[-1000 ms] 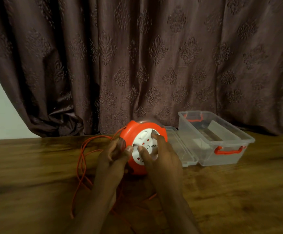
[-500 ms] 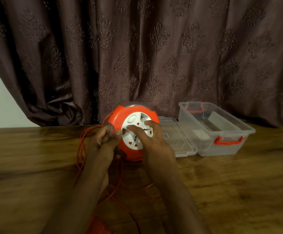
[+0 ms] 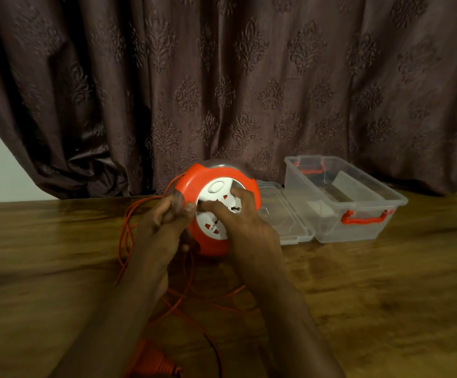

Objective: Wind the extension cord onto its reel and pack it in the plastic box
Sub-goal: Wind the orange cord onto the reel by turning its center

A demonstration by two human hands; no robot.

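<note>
I was still at the winding step: my left hand (image 3: 164, 222) held the reel (image 3: 216, 211) upright on the table (image 3: 385, 282), my right hand (image 3: 238, 214) gripped its white hub, most cord (image 3: 183, 304) lay loose, and the box (image 3: 358, 203) sat open beside it, so turning came next.

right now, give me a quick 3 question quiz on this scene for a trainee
1. True or false: the box is shut with its lid clipped on.
2. Which hand has its fingers on the white socket face of the reel? A) left hand B) right hand C) neither
3. Fill in: the loose cord lies on the table to the ____ of the reel.

Key
1. False. The box is open, its lid lying flat between it and the reel.
2. B. The right hand fingers the face; the left hand holds the reel's left edge.
3. Left. It also trails toward the plug at the near edge.
</note>
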